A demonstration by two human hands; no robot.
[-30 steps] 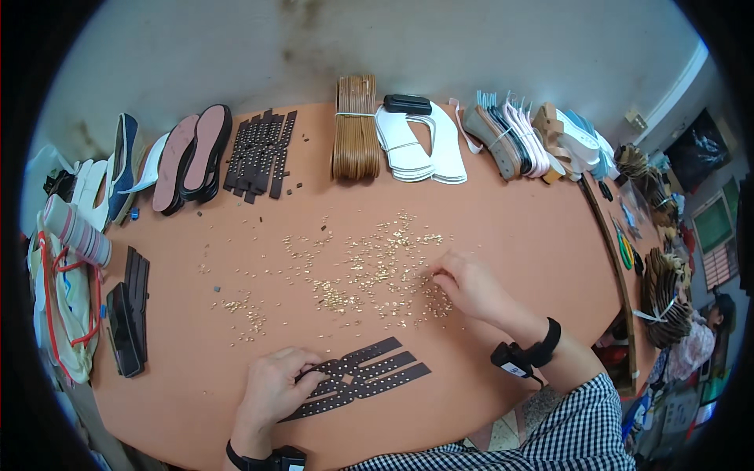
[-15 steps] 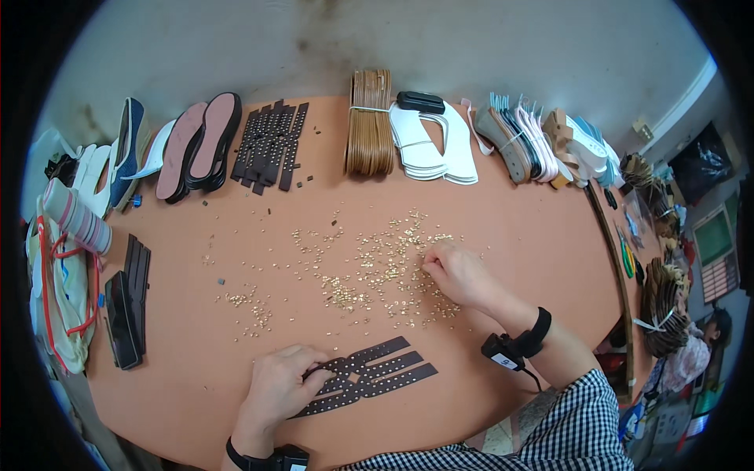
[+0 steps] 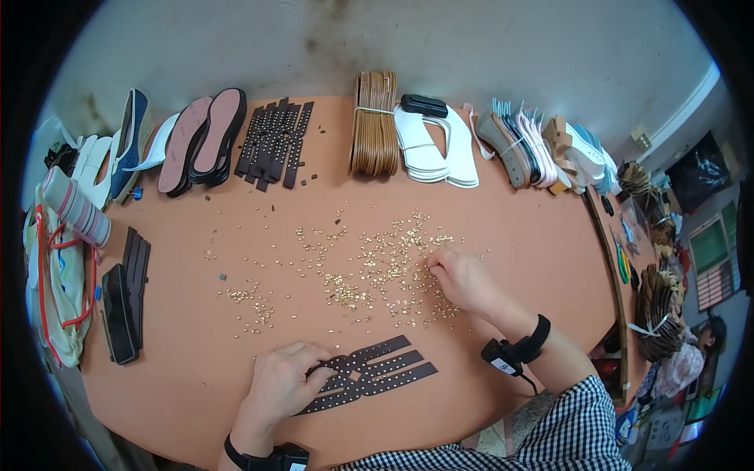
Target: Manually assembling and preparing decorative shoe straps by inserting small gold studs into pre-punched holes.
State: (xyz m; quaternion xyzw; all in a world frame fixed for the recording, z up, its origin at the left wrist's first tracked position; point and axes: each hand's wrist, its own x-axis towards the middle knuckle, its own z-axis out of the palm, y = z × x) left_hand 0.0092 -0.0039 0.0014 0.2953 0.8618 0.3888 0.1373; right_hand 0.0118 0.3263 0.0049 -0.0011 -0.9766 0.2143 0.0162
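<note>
My left hand lies flat on an orange table, fingers spread and pressing down on the near end of a set of dark brown studded straps. The straps fan out from under that hand toward the right, lying flat on the table. My right hand is farther out and to the right, well apart from the straps, its fingertips pinched narrowly together at the edge of a scatter of small gold studs; I cannot tell whether a stud sits between them. The studs spread leftward from those fingertips across the middle of the table. Beyond the right hand, along the far edge, sit a bundle of tan straps, a stack of white soles and more dark studded straps. Far left of my left hand lie pink-lined soles and black pieces.
</note>
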